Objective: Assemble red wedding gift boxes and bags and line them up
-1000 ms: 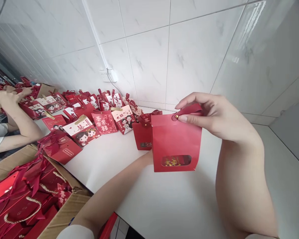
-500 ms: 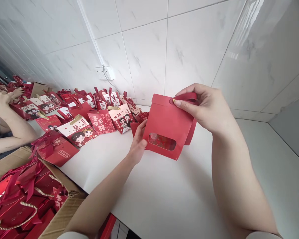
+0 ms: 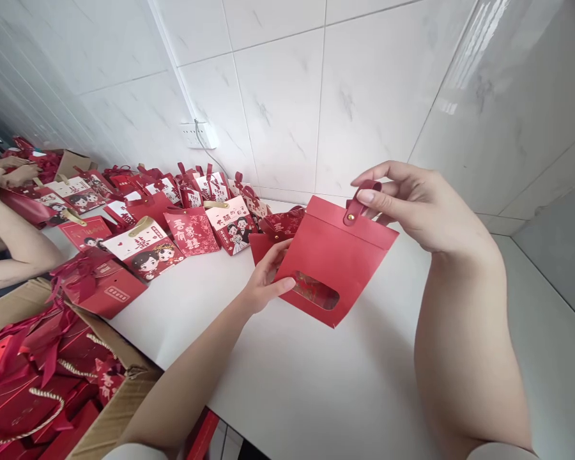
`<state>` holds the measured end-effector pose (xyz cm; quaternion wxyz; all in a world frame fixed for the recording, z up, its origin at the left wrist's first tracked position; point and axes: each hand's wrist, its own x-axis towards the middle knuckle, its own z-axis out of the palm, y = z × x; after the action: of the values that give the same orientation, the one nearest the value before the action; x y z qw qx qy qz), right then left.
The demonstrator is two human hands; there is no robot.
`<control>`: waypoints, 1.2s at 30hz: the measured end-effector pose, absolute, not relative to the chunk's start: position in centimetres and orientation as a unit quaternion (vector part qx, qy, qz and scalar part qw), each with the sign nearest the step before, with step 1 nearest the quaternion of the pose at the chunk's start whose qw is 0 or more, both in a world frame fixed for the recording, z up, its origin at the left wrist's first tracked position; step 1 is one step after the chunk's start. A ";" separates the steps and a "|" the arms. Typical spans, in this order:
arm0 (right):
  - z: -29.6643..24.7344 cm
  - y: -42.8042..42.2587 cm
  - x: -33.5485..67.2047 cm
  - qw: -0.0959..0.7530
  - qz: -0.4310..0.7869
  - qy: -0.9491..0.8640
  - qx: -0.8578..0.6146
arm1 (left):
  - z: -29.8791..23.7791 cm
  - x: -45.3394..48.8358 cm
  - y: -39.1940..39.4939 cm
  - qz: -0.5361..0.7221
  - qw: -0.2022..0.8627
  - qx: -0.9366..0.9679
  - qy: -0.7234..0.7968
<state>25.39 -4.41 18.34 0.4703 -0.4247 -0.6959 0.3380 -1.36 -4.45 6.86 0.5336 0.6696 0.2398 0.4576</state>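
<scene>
A red paper gift bag (image 3: 338, 259) with a small clear window on its front hangs tilted above the white table (image 3: 316, 383). My right hand (image 3: 412, 204) pinches the red strap handle at the bag's top edge. My left hand (image 3: 266, 281) holds the bag's lower left edge, fingers curled round it. Another red bag (image 3: 278, 233) stands on the table just behind the held one.
Many red and white printed gift bags (image 3: 146, 246) line the tiled wall to the left. A cardboard box (image 3: 52, 377) of red bags with rope handles sits at the lower left. Another person's arms (image 3: 9, 223) work at the far left. A wall socket (image 3: 196, 135) with a cable is above the bags.
The bag has tilted further, top to the right and bottom to the left. My right hand moved from the stud on the bag's top edge to the strap handle. My left hand stays on the lower edge.
</scene>
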 end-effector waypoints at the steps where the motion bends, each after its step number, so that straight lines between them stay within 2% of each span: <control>1: 18.3 -4.3 25.2 0.472 0.348 -0.691 -0.423 | 6.9 -1.3 -4.5 0.449 0.540 0.668 0.247; 4: 18.1 -4.2 24.6 0.443 0.377 -0.702 -0.410 | 6.5 -0.8 -4.7 0.416 0.560 0.665 0.268; 9: 17.8 -4.1 23.4 0.253 0.419 -0.791 -0.368 | 6.1 -0.4 -5.0 0.415 0.532 0.673 0.302; 12: 17.7 -4.2 23.2 0.195 0.408 -0.808 -0.377 | 6.6 -0.9 -4.9 0.414 0.487 0.698 0.322; 18: 18.2 -5.0 21.9 0.209 0.377 -0.841 -0.327 | 8.2 -2.1 -4.6 0.427 0.478 0.723 0.256; 23: 18.3 -5.4 20.1 0.206 0.359 -0.876 -0.248 | 8.3 -1.3 -5.5 0.435 0.419 0.727 0.327; 29: 17.9 -5.3 19.4 0.241 0.320 -0.879 -0.259 | 8.2 -0.8 -5.9 0.438 0.367 0.733 0.369; 34: 17.6 -5.5 18.5 0.307 0.341 -0.842 -0.283 | 9.0 -2.0 -5.6 0.463 0.303 0.742 0.377; 36: 17.4 -5.4 18.5 0.306 0.343 -0.832 -0.311 | 9.2 -2.5 -5.4 0.465 0.284 0.744 0.387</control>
<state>18.48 -5.43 17.41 0.3062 -0.3111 -0.8318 0.3429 -2.47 -5.35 9.17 0.2840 0.7442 0.3868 0.4646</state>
